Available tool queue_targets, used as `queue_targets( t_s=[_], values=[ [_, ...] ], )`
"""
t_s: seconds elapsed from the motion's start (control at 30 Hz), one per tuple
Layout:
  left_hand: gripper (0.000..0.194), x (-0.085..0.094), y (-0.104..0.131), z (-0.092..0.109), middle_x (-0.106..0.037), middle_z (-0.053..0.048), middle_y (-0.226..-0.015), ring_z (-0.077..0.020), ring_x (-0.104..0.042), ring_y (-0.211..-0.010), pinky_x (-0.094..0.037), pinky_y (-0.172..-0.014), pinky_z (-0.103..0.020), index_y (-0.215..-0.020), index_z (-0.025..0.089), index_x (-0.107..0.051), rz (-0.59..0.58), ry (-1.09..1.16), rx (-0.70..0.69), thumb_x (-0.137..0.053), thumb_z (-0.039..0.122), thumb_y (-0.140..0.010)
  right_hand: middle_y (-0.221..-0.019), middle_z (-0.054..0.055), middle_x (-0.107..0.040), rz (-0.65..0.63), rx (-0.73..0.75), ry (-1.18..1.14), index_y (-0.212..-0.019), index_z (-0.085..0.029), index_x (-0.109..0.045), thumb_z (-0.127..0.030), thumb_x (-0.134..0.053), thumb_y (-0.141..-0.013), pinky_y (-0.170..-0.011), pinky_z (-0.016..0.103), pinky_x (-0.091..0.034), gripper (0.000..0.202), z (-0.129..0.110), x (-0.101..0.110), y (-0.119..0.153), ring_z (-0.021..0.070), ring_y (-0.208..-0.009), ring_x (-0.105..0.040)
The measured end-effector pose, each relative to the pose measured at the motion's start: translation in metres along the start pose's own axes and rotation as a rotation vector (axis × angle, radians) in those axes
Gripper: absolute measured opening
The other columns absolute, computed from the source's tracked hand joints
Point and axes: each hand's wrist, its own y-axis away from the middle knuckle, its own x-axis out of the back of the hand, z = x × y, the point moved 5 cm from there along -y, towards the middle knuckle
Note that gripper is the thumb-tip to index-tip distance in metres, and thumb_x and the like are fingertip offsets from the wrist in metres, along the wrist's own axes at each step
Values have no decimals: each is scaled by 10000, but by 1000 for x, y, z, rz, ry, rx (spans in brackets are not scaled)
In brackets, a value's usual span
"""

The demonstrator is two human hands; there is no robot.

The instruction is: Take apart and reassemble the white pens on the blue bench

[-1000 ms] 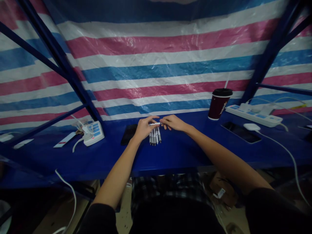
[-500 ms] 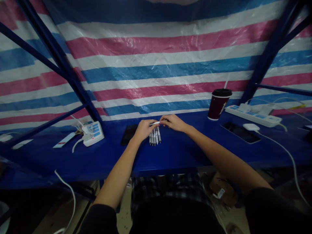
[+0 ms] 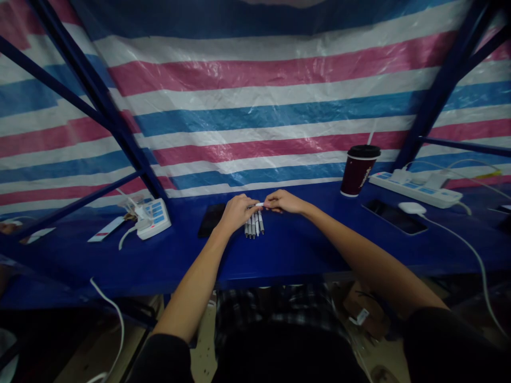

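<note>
Between my two hands a white pen (image 3: 260, 204) lies crosswise, its middle showing and its ends hidden by fingers. My left hand (image 3: 237, 210) is closed on its left part, and my right hand (image 3: 284, 202) pinches its right end. Just below, several white and grey pens (image 3: 251, 229) lie side by side on the blue table (image 3: 279, 250), their dark tips toward me. The left hand partly covers that row. A flat black object (image 3: 209, 220) rests beside my left hand.
A dark red lidded cup (image 3: 357, 173) with a straw stands at the back right. Near it lie a power strip (image 3: 419, 190), a phone (image 3: 393, 216) and a white charger (image 3: 411, 208) with its cable. Another power strip (image 3: 154, 218) sits on the left, by a blue frame post (image 3: 131, 154).
Both hands have stayed on the pen and dipped slightly. The right hand's fingers have shifted a little to the right, and the pen looks more level. A person's hand shows at the far left edge.
</note>
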Motion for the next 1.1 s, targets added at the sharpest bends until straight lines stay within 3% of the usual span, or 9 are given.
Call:
queue_targets(
  t_s=[0.1, 0.2, 0.3, 0.47, 0.73, 0.93, 1.0, 1.1],
  values=[
    [327, 18, -2, 0, -710, -88, -1194, -293, -572, -1203, -423, -1066, -444, -1197, 269, -740, 265, 51, 31, -713, 419, -907, -654, 36, -691, -105, -41, -245, -885, -176, -581, -432, -567, -966, -541, 259, -451, 269, -2, -10, 2, 137, -521, -590],
    [552, 29, -1, -6, -573, -113, -1406, -289, -504, -1316, -418, -1089, -452, -1419, 291, -574, 440, 175, 134, -731, 391, -900, -902, 126, -776, -260, -8, -450, -996, -195, -515, -474, -590, -971, -646, 295, -531, 290, -13, -24, 6, 172, -668, -696],
    [520, 26, -2, -9, -610, -108, -1338, -266, -558, -1252, -478, -1006, -415, -1411, 285, -560, 393, 287, 142, -708, 365, -919, -928, 133, -776, -318, 9, -483, -1016, -194, -497, -452, -610, -976, -704, 305, -546, 285, -19, -33, 9, 176, -723, -715],
    [457, 17, 0, -15, -660, -90, -1216, -226, -642, -1074, -523, -885, -358, -1319, 255, -593, 360, 400, 190, -731, 357, -895, -770, 67, -746, -252, -6, -445, -976, -181, -536, -369, -603, -991, -737, 310, -543, 200, -14, -34, 6, 169, -699, -707],
    [501, 11, -1, -20, -617, -99, -1334, -200, -667, -1018, -536, -804, -310, -1323, 282, -529, 356, 569, 277, -739, 356, -875, -756, 80, -752, -208, 32, -448, -959, -185, -561, -391, -615, -977, -742, 338, -554, 214, -13, -28, 5, 194, -709, -721],
    [574, 2, -6, -19, -720, -75, -1086, -206, -716, -944, -579, -813, -339, -1416, 277, -440, 264, 860, 329, -677, 345, -898, -816, 105, -767, -214, 9, -456, -1002, -171, -580, -439, -578, -995, -757, 346, -578, 268, -23, -33, 6, 197, -730, -731],
    [586, 4, -6, -25, -731, -52, -994, -207, -728, -882, -590, -773, -334, -1436, 265, -440, 274, 898, 395, -650, 337, -894, -835, 120, -766, -193, -13, -393, -1003, -159, -602, -516, -514, -1012, -718, 334, -574, 368, -21, -31, 4, 186, -687, -717],
    [509, 8, 0, -44, -725, -14, -835, -190, -701, -653, -574, -658, -321, -1373, 231, -542, 266, 735, 552, -608, 298, -872, -666, 67, -699, -10, -42, -61, -862, -162, -634, -579, -475, -1007, -575, 277, -491, 469, -9, -18, -2, 148, -537, -617]
  ],
)
